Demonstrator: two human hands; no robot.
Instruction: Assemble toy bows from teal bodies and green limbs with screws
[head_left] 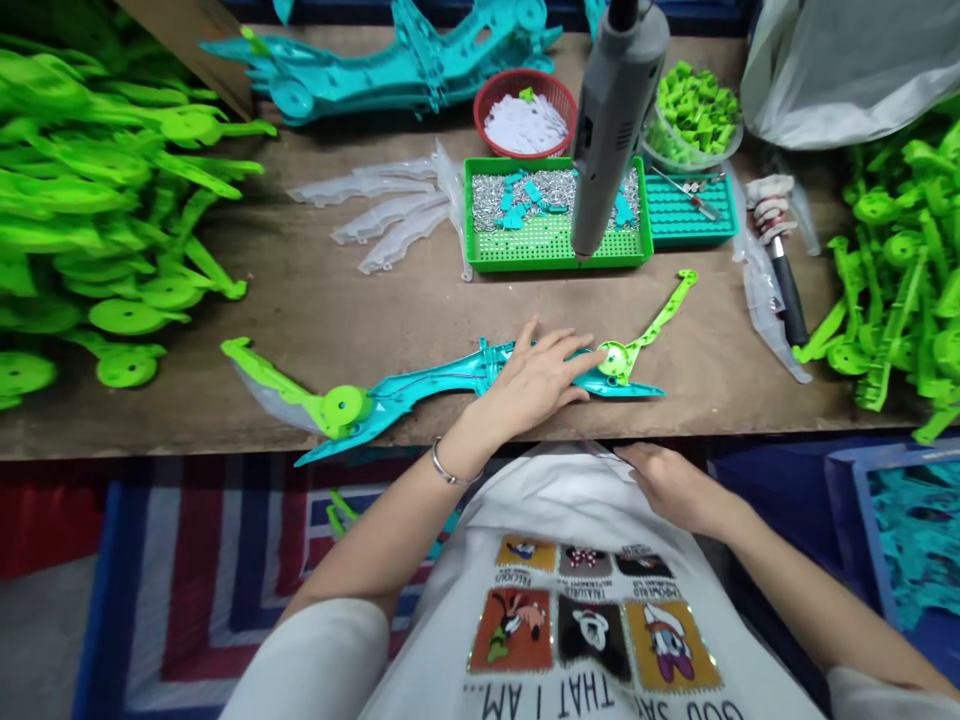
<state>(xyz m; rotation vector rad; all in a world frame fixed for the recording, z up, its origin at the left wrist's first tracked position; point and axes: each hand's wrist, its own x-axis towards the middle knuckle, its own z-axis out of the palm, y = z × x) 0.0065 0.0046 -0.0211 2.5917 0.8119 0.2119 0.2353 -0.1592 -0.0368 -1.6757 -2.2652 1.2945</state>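
A turquoise plastic toy bow (442, 380) lies across the table near its front edge. At its left end sits a green limb (345, 408) with a round hub, and a second green limb (660, 322) angles up at the right end. My left hand (536, 375) rests on the bow's middle, fingers spread, covering part of it. By the table edge, in front of the shirt, my right hand (667, 485) is closed in a pinch on a thin string (581, 435). This string runs up toward the bow beneath my left hand.
Green limbs are heaped at left (97, 220) and right (900, 270). Behind the bow stand a green tray (559, 262) of screws, a red basket (484, 105) and a tub of green pieces (694, 110). A grey power screwdriver (619, 120) hangs overhead. A black-handled tool (787, 290) lies right.
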